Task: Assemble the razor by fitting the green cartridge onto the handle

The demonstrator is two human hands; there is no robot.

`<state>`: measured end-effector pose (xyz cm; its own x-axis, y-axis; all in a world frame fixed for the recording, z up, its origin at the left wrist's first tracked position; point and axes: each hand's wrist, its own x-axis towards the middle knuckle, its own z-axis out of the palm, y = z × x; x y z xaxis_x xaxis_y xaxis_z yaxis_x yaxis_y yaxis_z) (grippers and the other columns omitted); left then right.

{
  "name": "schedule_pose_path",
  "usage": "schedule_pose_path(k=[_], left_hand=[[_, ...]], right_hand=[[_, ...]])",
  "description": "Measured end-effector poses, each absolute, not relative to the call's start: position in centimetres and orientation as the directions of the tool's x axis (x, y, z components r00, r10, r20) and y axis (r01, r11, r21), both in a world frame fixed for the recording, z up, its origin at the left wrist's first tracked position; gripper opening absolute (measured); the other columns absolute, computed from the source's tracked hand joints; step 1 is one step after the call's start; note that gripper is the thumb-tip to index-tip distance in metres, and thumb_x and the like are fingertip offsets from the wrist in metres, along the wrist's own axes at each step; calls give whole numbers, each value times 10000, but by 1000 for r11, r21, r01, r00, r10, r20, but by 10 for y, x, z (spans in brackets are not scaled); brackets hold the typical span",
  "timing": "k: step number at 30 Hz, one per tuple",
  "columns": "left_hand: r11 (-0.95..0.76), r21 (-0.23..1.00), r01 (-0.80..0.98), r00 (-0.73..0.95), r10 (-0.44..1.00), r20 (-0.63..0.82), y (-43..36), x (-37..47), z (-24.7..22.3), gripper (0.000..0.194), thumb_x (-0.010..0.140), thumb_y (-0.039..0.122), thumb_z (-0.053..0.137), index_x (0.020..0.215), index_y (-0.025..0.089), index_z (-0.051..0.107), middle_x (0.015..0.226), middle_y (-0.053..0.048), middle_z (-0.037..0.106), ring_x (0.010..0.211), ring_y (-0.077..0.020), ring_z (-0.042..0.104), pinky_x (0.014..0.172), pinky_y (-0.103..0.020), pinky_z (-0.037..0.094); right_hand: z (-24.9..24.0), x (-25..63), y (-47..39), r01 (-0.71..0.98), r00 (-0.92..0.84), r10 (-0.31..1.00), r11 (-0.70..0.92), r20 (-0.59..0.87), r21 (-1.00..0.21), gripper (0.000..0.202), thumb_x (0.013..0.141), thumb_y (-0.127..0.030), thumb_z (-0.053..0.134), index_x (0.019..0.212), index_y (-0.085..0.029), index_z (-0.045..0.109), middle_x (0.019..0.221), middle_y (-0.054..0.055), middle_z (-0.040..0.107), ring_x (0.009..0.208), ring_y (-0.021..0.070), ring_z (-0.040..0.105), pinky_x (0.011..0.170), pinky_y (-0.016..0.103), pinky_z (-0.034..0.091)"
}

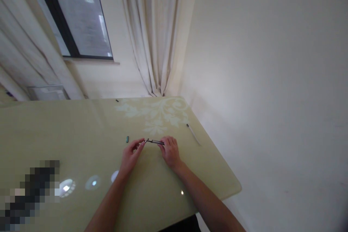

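Note:
A thin dark tool with a metallic shaft (156, 141) lies level between my two hands above the table. My right hand (170, 151) is closed around its right end. My left hand (132, 154) pinches at its other end, thumb and forefinger together; whatever small piece is between those fingertips is too small to make out. Just beyond my left hand, a small green and dark piece (127, 139) rests on the table.
The glossy pale green table (81, 127) has a white floral pattern near its far right corner. A thin white stick with a dark tip (193, 133) lies toward the right edge. A tiny dark piece (117, 100) sits at the far edge. A wall stands at the right.

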<state>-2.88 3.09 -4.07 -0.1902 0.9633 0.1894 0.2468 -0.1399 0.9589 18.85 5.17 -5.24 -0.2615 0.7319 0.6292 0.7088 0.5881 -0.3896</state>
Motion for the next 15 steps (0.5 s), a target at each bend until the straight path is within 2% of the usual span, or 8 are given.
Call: schedule_pose_path(k=[4,8,12,15], left_hand=[[-172,961,217,-217,951,219,29,-34,-45,566,839,623,698,1196,187,748,933,-60,745,803,-203,686,752,-321,555],[-211,962,172,-187,952,242,26,-36,-49,515,845,564,733,1203,194,743,845,-19,680,758,-169,646,717,-275,528],[-222,968,115,-131,963,236,24,-40,-52,479,855,519,747,1216,204,746,885,-27,698,767,-167,640,698,-262,512],[-207,972,113,-102,970,219,24,-41,-51,484,855,524,746,1214,200,755,939,-53,738,813,-193,666,739,-291,530]], right_hand=[[-51,175,55,605,-296,784,596,546,-528,119,994,-206,597,1111,-188,609,1011,91,705,938,240,638,878,364,503],[-49,155,48,499,-249,845,530,473,-685,191,948,-159,576,1129,-199,619,1002,68,716,903,212,670,850,316,527],[-45,151,37,494,-303,849,529,434,-690,218,950,-228,599,1163,-208,641,1025,71,730,878,212,690,827,302,547],[-43,155,32,480,-364,817,577,448,-661,300,986,-216,539,1279,-216,604,1185,89,735,1052,231,704,931,322,545]])
